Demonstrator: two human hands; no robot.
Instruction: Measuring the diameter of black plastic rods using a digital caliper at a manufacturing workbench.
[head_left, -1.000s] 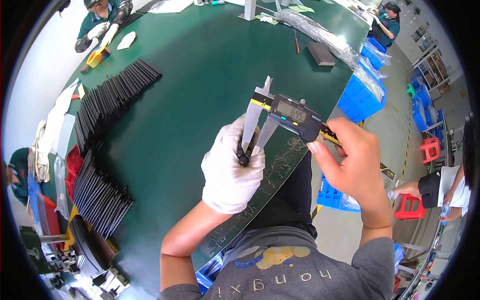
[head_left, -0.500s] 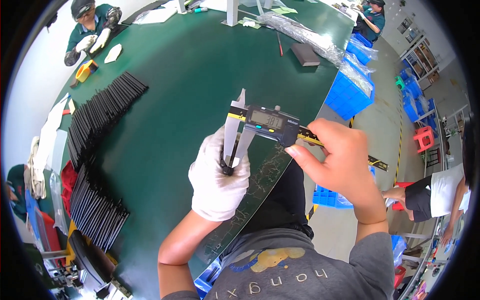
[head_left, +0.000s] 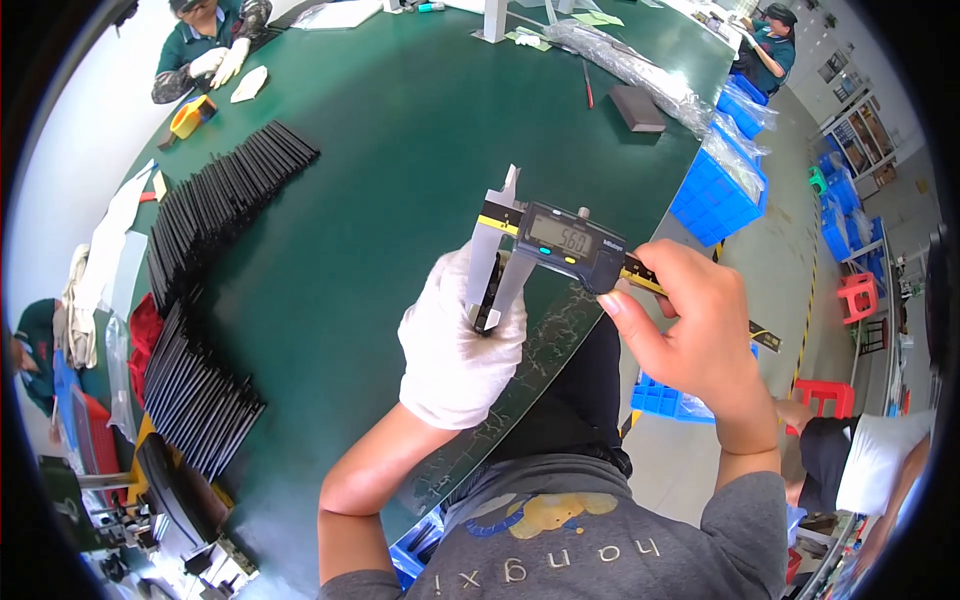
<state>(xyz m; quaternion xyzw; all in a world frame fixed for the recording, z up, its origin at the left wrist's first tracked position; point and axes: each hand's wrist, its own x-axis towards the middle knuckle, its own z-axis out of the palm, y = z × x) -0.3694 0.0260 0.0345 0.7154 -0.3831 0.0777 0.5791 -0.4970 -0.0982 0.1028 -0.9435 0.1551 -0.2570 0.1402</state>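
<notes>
My left hand, in a white glove, grips a small black part and holds it upright between the jaws of a digital caliper. My bare right hand holds the caliper body from the right, thumb near its display. The steel jaws close on the black part. Both hands hover over the near edge of a dark green table.
Long rows of thin black strips lie fanned along the table's left side, more nearer me. A gloved co-worker sits at the far left. Blue bins stand off the table's right edge, red stools on the floor.
Both hands and the caliper have drifted slightly left and down in view, still clamped on the black part. The view has shifted a little.
</notes>
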